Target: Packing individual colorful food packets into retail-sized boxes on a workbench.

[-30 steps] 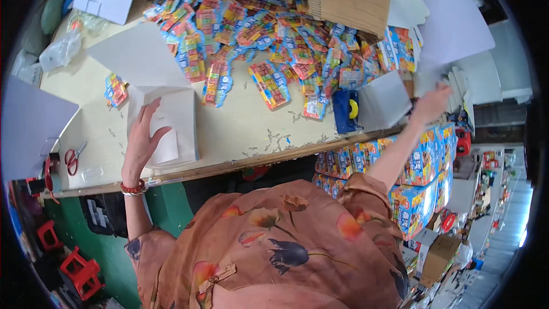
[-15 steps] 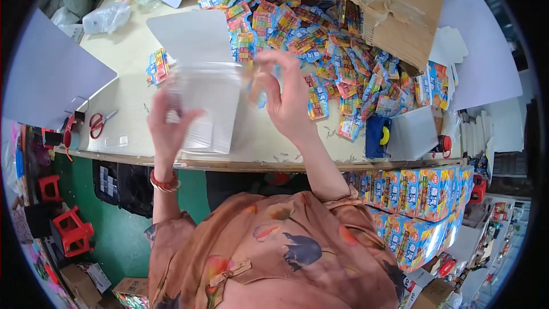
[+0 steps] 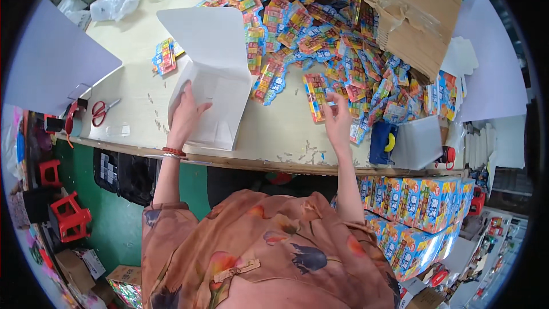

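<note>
An open white box (image 3: 220,129) stands in front of me on the table, its lid flap (image 3: 203,31) raised at the far side. My left hand (image 3: 186,115) rests at the box's left wall, fingers stretched out and thumb spread away from them. Right of the box, my right hand (image 3: 338,115) has its thumb and fingers closed at the edge of a flat colourful packet (image 3: 314,92). That packet lies at the near edge of a big heap of similar packets (image 3: 297,26). A few more packets (image 3: 164,57) lie left of the box.
A torn cardboard carton (image 3: 420,17) leans over the heap. Red-handled scissors (image 3: 100,113) lie at the left, with a tape dispenser (image 3: 382,142) at the right. Printed boxes (image 3: 420,203) are stacked below the table edge. White card sheets (image 3: 51,71) stand at both sides.
My right hand has moved from the box's right side over to the packet by the heap. My left hand has stayed at the box's left side. The view has shifted slightly.
</note>
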Demonstrator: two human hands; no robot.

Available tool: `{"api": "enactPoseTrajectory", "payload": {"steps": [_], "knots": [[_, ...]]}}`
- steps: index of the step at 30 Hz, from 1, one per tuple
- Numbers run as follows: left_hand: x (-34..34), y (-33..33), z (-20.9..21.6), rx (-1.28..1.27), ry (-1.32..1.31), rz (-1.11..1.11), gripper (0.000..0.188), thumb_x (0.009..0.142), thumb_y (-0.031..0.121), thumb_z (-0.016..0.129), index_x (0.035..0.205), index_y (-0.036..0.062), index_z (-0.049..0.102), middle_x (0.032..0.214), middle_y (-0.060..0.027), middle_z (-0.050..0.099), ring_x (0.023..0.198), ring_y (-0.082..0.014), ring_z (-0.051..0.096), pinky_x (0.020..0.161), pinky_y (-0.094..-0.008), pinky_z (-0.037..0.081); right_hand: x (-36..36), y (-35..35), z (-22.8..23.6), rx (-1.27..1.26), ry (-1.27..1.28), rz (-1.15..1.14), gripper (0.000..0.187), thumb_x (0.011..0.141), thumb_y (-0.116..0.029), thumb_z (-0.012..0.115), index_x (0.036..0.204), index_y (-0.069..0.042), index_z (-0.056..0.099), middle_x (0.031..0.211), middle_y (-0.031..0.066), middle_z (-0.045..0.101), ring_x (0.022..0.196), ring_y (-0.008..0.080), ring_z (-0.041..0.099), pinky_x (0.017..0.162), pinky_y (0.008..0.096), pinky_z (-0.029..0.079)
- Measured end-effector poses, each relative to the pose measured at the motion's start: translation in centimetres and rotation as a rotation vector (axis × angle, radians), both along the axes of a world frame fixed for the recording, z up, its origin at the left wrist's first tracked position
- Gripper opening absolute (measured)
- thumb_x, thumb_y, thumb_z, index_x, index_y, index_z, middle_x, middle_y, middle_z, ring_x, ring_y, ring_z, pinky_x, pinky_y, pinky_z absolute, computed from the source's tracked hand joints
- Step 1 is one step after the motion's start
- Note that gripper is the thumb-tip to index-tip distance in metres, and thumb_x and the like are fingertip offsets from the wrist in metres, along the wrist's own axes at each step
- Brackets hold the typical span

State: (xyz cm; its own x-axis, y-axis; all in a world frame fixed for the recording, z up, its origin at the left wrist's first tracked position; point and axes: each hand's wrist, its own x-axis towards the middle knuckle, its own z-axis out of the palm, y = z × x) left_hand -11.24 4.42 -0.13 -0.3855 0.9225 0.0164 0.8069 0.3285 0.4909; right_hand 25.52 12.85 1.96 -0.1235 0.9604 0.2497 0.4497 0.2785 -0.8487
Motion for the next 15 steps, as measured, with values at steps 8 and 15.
{"api": "enactPoseTrajectory", "payload": {"steps": [8,15], "knots": [[-3.2,-2.9,-2.7,-0.289,0.603,0.118,0.065,0.089,0.05,0.05,0.14,0.0121,0.04,0.15,-0.015,0.027,0.13,-0.0415,0.034,0.1,-0.0561,0.032,-3.9,9.0,-2.4,0.013,-0.187,-0.112,0.039,0.089,-0.023,0.058,0.122,-0.003,0.049,0.111,0.0187,0.057,0.1,0.0351,0.056,0.086,0.0428,0.045],[-3.2,-2.9,4.4,0.054,0.41,0.199,0.026,0.091,0.027,0.057,0.102,0.0052,0.066,0.108,-0.0135,0.061,0.1,-0.0306,0.057,0.08,-0.0446,0.046,-6.4,17.5,-3.1,0.185,-0.598,-0.221,0.051,0.085,-0.021,0.062,0.129,-0.004,0.045,0.127,0.022,0.044,0.116,0.0426,0.042,0.095,0.0479,0.041]]}}
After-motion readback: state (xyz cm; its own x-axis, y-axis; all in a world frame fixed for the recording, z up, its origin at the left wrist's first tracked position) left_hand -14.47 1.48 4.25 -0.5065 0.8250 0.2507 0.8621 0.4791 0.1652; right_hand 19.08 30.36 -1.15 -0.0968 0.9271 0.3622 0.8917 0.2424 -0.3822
